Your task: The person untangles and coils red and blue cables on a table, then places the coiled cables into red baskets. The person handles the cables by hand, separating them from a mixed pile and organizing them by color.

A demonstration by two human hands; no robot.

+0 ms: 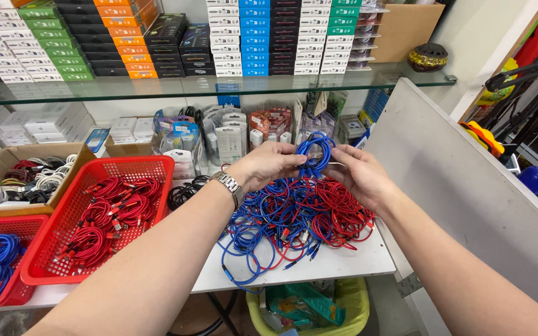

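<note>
Both of my hands hold a small coil of blue cable [314,151] above a tangled heap of blue and red cables [294,221] on the white table [344,261]. My left hand [268,165], with a metal watch on its wrist, pinches the coil's left side. My right hand [359,174] grips the coil's right side with its fingers curled. The coil is held upright just above the heap.
A red basket [157,163] of coiled red cables sits left of the heap, another red basket [7,292] with blue cables at far left, and a cardboard box [7,158] of mixed cables behind it. A glass shelf [207,87] carries stacked small boxes. A yellow bin [350,305] stands below the table.
</note>
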